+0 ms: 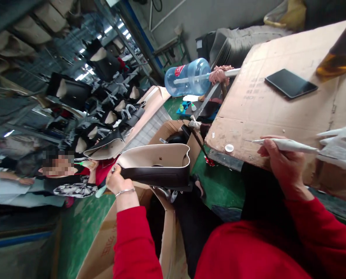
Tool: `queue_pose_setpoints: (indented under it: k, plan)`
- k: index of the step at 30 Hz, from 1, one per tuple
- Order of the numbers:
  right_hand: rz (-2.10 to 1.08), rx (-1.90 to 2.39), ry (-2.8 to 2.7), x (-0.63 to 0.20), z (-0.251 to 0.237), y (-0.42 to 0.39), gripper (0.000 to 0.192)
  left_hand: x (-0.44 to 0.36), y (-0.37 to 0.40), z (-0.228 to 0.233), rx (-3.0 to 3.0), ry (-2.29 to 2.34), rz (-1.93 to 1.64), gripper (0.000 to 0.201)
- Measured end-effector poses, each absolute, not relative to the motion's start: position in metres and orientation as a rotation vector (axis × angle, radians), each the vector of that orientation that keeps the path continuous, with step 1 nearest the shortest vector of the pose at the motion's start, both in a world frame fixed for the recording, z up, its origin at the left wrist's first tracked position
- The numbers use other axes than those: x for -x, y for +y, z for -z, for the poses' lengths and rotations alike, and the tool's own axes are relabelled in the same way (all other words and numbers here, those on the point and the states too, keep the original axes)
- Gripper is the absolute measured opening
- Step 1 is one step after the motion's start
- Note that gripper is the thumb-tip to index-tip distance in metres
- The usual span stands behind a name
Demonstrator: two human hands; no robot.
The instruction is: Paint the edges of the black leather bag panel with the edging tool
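One dark bag w/ pale lining, ctr of frame, its left end gripped by L hand; R hand, well apart, pinches white pointed tube, mid-right. Dark-screened device upper right, on cardboard.

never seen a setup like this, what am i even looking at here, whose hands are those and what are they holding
There is no machine here: these are a person's two bare hands. The single picture comes from a camera worn on that person's head, looking forward and down, so both red sleeves reach in from below. The left hand grips one end of a black bag with a pale lining. The right hand holds a white cone with a thin tip, over a cardboard-covered table. On that table lie a dark tablet-like device, a small white cap and a clear plastic bag.
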State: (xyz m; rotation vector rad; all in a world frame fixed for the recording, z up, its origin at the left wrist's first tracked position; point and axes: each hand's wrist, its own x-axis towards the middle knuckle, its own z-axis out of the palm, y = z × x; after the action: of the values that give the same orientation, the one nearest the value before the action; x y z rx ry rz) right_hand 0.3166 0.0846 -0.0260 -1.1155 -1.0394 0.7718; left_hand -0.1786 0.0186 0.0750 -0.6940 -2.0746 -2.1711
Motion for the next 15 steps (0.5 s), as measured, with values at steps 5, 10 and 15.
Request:
queue_pose_setpoints:
  k: [5, 10, 15]
  plan:
    - [-0.739, 1.174, -1.078, -0.317, 0.029, 0.081, 0.021, 0.202, 0.051, -0.107, 0.418, -1.861, 2.151, 0.014]
    - [-0.710, 1.249, -1.110, -0.319, 0.033, 0.081, 0.035, 0.202, 0.069, -0.088, 0.472, -1.888, 2.093, 0.024]
    - [-0.596, 1.246, -1.011, -0.315, 0.032, 0.085, 0.040, 0.161, 0.051, -0.009, 0.772, -2.312, 2.087, 0.033]
